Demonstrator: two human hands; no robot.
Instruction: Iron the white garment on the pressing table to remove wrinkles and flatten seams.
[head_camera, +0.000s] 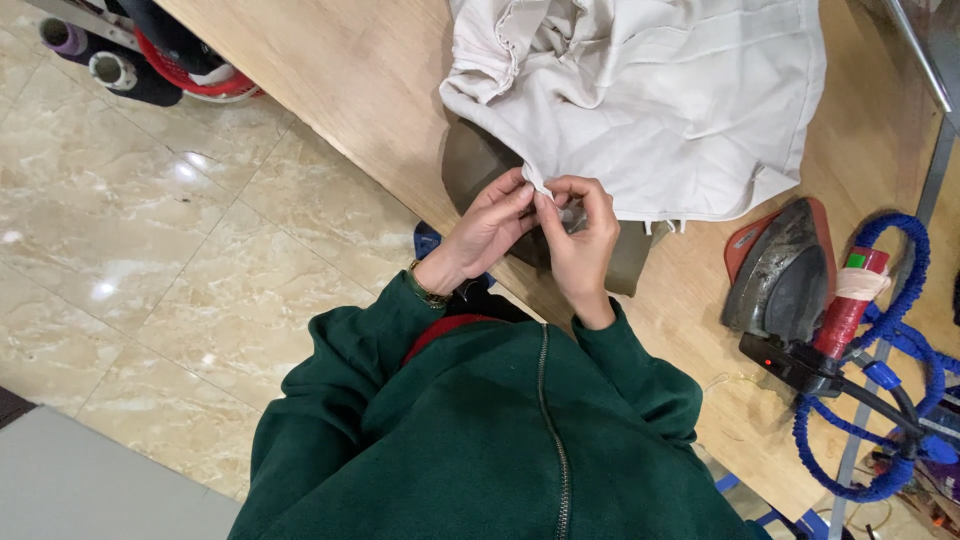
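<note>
An off-white garment (670, 100) lies bunched on a wooden table (370, 90). My left hand (487, 228) pinches the garment's near corner at its hem. Touching it from the right, my right hand (582, 238) grips the same edge, fingers closed on the fabric. Both hands meet over a grey-olive pressing pad (470, 165) that shows from under the cloth. My sleeves are dark green, and a bracelet sits on my left wrist.
A steam iron (790, 275) with a red handle rests on a red stand at the right, with a blue coiled hose (905, 330) beside it. Left of the table is marble floor (150, 250). Thread cones (110, 68) lie at the top left.
</note>
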